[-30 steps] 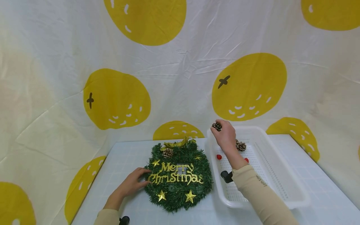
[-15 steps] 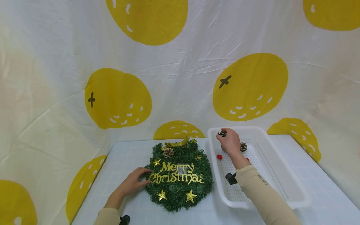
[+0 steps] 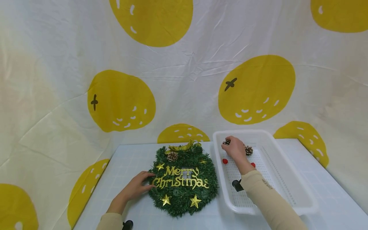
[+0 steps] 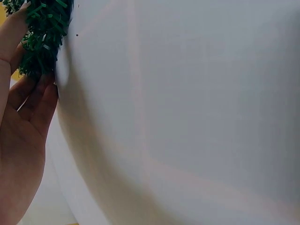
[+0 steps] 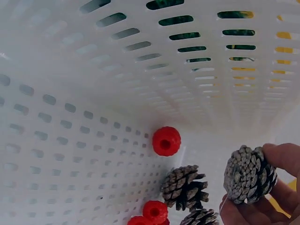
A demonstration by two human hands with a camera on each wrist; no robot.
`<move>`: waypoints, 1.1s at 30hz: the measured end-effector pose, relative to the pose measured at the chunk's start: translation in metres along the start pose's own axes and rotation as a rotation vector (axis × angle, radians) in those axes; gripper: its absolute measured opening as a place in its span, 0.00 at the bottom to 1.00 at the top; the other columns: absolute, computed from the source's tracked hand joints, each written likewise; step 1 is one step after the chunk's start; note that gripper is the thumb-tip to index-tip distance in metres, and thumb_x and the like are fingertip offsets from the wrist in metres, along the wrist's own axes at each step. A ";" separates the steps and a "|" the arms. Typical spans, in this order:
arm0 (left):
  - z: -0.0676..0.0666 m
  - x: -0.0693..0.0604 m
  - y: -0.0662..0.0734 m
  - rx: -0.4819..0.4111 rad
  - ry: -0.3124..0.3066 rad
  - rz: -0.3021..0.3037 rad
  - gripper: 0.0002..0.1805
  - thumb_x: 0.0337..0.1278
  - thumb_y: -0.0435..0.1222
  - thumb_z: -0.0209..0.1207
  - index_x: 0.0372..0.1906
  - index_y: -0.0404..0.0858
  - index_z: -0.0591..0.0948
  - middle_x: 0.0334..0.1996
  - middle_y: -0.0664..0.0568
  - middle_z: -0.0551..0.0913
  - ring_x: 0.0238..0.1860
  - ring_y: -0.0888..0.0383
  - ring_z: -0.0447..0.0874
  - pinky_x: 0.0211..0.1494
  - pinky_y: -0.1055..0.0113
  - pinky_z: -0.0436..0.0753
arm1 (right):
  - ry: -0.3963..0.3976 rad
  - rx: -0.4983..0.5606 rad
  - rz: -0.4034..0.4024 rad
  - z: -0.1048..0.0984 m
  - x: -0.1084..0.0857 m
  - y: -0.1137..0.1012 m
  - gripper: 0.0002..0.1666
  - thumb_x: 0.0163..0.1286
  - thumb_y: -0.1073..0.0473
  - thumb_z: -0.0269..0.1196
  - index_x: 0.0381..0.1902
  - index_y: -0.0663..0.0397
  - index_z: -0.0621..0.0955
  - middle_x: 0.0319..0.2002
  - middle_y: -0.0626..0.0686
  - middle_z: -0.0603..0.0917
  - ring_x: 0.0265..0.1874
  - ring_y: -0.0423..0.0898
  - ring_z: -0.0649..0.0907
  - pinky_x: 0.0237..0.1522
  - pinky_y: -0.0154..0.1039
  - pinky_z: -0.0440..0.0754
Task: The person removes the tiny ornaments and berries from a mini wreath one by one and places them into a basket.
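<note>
My right hand (image 3: 236, 150) pinches a pine cone (image 5: 248, 176) between thumb and fingers, inside the far left end of a white plastic basket (image 3: 244, 210). A thin clear thread seems to hang from this cone. Near it on the basket floor lie more pine cones (image 5: 183, 187) and several red berry-like balls (image 5: 166, 140). A green Christmas wreath (image 3: 178, 204) lies flat on the table, bearing gold "Merry Christmas" lettering (image 3: 181, 182). At the wreath's left edge my left hand (image 3: 136, 187) grips the greenery, thumb on one side and fingers on the other.
One pine cone (image 3: 172, 156), gold stars (image 3: 195, 201) and a gold ribbon (image 3: 181, 147) sit on the wreath. The basket's left wall stands close to the wreath's right side. Behind the table (image 3: 129, 159) hangs a white cloth (image 3: 187, 95) with yellow fruit prints.
My right hand has moved down from above the basket's far left rim into the basket, still holding the pine cone. My left hand stays at the wreath.
</note>
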State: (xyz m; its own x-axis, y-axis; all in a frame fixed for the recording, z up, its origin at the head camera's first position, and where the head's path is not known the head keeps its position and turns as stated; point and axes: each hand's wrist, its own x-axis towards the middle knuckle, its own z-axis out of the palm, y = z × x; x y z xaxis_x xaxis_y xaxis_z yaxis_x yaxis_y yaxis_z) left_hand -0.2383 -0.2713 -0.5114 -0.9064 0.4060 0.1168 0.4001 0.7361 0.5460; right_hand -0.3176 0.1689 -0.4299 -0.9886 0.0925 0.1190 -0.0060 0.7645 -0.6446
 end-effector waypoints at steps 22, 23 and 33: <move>0.000 0.000 0.001 0.002 -0.006 0.003 0.28 0.59 0.49 0.65 0.59 0.38 0.77 0.54 0.46 0.77 0.58 0.42 0.75 0.61 0.43 0.73 | -0.035 -0.063 0.001 0.013 -0.001 0.007 0.27 0.65 0.54 0.66 0.58 0.63 0.79 0.54 0.65 0.81 0.47 0.62 0.81 0.43 0.55 0.81; 0.000 0.000 0.001 0.001 -0.006 0.003 0.28 0.59 0.49 0.65 0.59 0.38 0.77 0.55 0.45 0.77 0.58 0.42 0.75 0.61 0.43 0.73 | -0.035 -0.062 0.001 0.013 -0.001 0.007 0.27 0.65 0.54 0.66 0.58 0.63 0.79 0.54 0.65 0.81 0.46 0.62 0.81 0.42 0.54 0.81; 0.000 0.001 0.000 0.008 -0.007 0.007 0.27 0.60 0.49 0.65 0.59 0.38 0.77 0.55 0.45 0.77 0.58 0.42 0.75 0.61 0.43 0.73 | -0.035 -0.103 -0.010 0.012 -0.003 0.005 0.26 0.63 0.54 0.67 0.55 0.62 0.80 0.50 0.63 0.83 0.41 0.60 0.82 0.35 0.52 0.81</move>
State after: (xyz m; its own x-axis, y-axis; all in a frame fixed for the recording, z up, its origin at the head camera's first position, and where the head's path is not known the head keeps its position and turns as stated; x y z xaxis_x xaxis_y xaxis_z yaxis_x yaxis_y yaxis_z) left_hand -0.2390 -0.2708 -0.5109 -0.9027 0.4149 0.1144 0.4073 0.7379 0.5381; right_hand -0.3164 0.1647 -0.4427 -0.9932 0.0638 0.0970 -0.0018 0.8272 -0.5619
